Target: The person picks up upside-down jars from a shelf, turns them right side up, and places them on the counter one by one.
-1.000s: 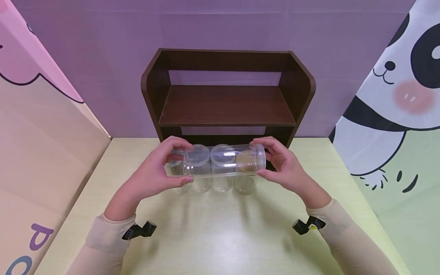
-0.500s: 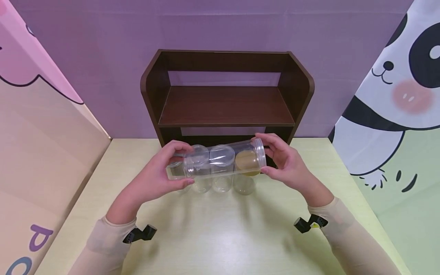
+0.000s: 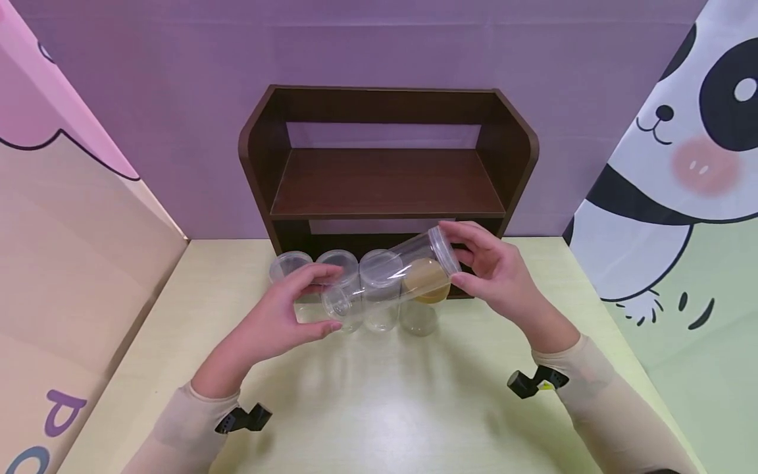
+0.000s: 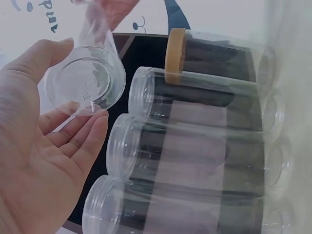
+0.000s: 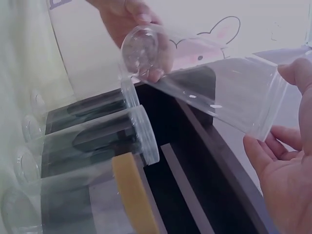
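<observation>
Both hands hold a clear plastic jar point(image 3: 393, 276) above a row of standing jars. It slants, its ridged end raised at the right and its round base lower at the left. Around the base curve the thumb and fingers of my left hand point(image 4: 53, 122). My right hand point(image 3: 494, 276) pinches the ridged end between thumb and fingers. Below stand three jars with clear lids, such as the leftmost jar point(image 3: 290, 263), and one jar with a tan lid point(image 4: 175, 56) at the row's right end. The held jar and left hand partly cover the row in the head view.
A dark brown two-level shelf point(image 3: 387, 181) stands behind the row, against a purple backdrop point(image 3: 379, 43). The pale wooden table point(image 3: 379, 408) extends in front. Printed panels rise on both sides, with a panda point(image 3: 669, 178) on the right one.
The held jar has gone from nearly level to slanted. My right hand has moved up with the ridged end; my left hand has moved slightly right and down, uncovering the leftmost standing jar.
</observation>
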`<state>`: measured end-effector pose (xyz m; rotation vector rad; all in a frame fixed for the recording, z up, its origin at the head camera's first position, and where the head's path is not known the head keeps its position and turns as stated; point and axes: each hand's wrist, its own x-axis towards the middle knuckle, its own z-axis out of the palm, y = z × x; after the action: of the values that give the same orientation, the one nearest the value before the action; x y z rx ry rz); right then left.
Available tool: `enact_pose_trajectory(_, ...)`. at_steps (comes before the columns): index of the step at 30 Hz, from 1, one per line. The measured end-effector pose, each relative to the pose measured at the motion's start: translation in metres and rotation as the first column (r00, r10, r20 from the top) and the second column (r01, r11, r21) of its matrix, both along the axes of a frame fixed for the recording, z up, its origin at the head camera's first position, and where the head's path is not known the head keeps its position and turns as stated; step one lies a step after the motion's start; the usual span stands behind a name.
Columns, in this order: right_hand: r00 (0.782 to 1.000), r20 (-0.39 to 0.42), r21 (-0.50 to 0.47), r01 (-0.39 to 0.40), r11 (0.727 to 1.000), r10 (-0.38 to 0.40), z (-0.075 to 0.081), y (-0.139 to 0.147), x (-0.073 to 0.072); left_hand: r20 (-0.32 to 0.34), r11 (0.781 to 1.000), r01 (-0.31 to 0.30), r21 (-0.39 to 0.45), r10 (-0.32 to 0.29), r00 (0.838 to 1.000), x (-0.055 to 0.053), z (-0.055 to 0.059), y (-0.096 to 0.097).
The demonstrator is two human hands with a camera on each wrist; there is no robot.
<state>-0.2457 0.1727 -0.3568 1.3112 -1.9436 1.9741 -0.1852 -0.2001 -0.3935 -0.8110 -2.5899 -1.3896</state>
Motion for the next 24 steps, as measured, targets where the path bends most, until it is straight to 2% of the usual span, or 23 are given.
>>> enact_pose_trajectory(4, 0.999, 0.032, 0.012, 0.038, 0.999, -0.038, 0.006, -0.004, 0.002, 0.022, 1.000, 0.010, 0.013, -0.010, 1.000, 0.001, -0.006, 0.004)
enact_pose_trajectory(8, 0.996, 0.080, -0.006, 0.040, 0.999, -0.040, 0.012, -0.007, 0.002, 0.040, 0.997, 0.038, 0.060, -0.040, 0.998, 0.001, -0.014, 0.009)
enact_pose_trajectory(16, 0.993, 0.118, -0.035, -0.009, 0.999, 0.013, 0.021, -0.014, 0.001, 0.068, 0.993, 0.060, 0.098, -0.067, 0.995, -0.001, -0.025, 0.020)
enact_pose_trajectory(24, 0.990, 0.136, 0.025, -0.039, 0.999, 0.035, 0.027, -0.019, 0.000, 0.110, 0.990, 0.083, 0.110, -0.095, 0.989, -0.002, -0.031, 0.031)
